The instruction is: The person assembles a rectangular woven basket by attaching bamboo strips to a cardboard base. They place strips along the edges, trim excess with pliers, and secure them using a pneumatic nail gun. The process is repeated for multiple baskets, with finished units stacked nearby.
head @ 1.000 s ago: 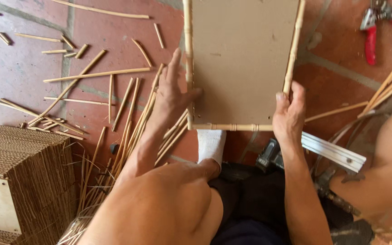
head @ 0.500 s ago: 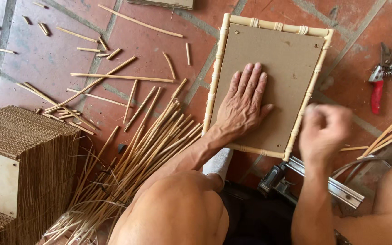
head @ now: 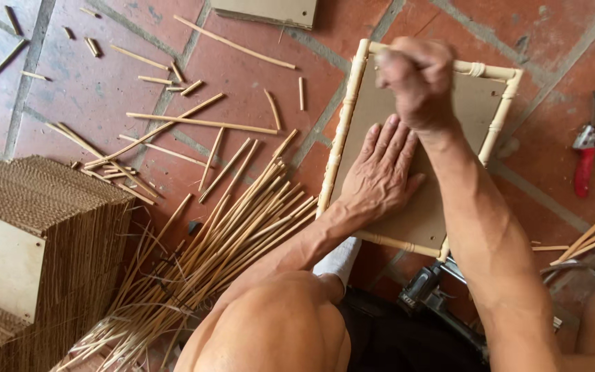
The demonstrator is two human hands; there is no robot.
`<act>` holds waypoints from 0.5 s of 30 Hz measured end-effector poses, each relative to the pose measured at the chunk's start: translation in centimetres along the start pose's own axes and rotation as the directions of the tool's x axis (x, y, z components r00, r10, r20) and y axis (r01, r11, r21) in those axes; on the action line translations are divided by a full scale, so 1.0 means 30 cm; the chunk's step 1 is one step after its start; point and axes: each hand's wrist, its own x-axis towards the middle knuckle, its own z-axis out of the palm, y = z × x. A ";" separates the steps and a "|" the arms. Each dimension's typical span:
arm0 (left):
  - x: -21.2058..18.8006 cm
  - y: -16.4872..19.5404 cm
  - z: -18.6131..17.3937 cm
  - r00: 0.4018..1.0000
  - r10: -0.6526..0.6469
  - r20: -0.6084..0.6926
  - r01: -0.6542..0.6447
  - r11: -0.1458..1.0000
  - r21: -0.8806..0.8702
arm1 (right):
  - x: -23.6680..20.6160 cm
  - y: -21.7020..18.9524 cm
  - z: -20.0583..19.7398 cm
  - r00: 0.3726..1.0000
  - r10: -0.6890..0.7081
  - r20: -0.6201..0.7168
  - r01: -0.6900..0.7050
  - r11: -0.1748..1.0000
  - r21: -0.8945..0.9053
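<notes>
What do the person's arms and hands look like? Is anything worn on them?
Both arms are bare up to the edge of the picture: no sleeves, gloves, watch or rings show. The left hand has its fingers spread out. The right hand is blurred, so its small details cannot be made out.

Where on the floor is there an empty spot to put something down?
Bare tile lies between the framed board and the red-handled cutters, and at the top right corner. It is crowded left of the board: scattered sticks, the stick bundle and the cardboard stack. The left hand rests on the board.
</notes>
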 end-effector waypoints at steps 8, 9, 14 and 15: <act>0.004 -0.016 -0.008 0.999 0.026 -0.044 -0.027 0.999 -0.032 | 0.136 0.001 0.081 0.978 0.195 -0.077 -0.141 0.882 0.449; -0.003 -0.016 -0.008 0.999 0.038 -0.021 -0.038 0.999 -0.034 | 0.133 -0.011 0.082 0.967 0.226 -0.116 -0.127 0.827 0.548; -0.022 0.005 0.014 0.997 0.029 -0.070 -0.036 0.995 -0.097 | 0.093 -0.062 0.119 0.977 0.199 -0.072 -0.180 0.960 0.214; -0.022 0.003 0.018 0.993 0.027 -0.119 -0.042 0.991 -0.127 | 0.084 -0.057 0.131 0.977 0.207 -0.058 -0.197 0.969 0.149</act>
